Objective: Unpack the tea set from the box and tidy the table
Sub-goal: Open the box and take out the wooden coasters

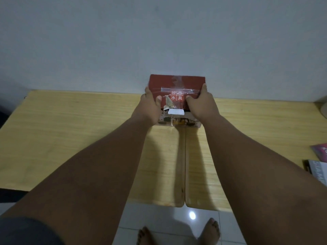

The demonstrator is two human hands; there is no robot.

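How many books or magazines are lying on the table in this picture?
2, both at the right edge of the table: a pink cover farther away and a grey-white cover nearer the person. The frame cuts both off, so others may be hidden.

Single head-worn wide-angle camera looks forward and down over wooden table [70, 138] toward white wall [159, 41]; tiled floor [150, 216] below.

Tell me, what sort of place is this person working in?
Probably a room in a home, not a workshop: a pale wooden table stands against a plain white wall, the person's bare feet rest on a glossy white tiled floor, and printed magazines lie at the table's right edge.
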